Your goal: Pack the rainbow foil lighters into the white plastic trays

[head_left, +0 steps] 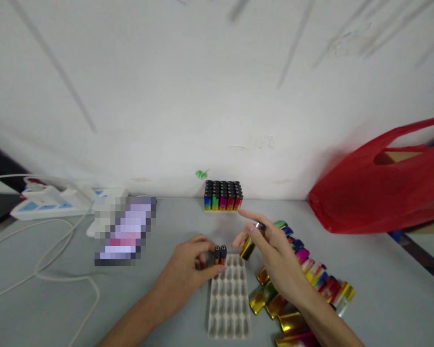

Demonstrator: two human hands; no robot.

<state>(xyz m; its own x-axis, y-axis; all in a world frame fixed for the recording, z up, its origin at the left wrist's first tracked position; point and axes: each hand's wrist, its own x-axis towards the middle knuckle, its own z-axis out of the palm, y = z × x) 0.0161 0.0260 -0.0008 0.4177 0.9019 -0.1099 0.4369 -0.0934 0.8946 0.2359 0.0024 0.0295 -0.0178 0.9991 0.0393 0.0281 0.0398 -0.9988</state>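
Note:
My left hand (190, 265) is closed around two upright black-topped lighters (220, 253) at the far left corner of a pale tray (229, 332) with rows of oval slots. Whether they are seated in the slots cannot be seen. My right hand (271, 246) pinches a tilted gold lighter (249, 248) with a metal top, just right of the tray's far end, its index finger stretched out. Under and beside my right forearm lies a loose spread of shiny coloured lighters (264, 296), partly hidden by the arm.
A block of several upright lighters (223, 196) stands against the wall. To the left are a phone (130, 226), a white power strip (58, 205) and loose white cables (65, 279). A red bag (390, 188) sits at the right.

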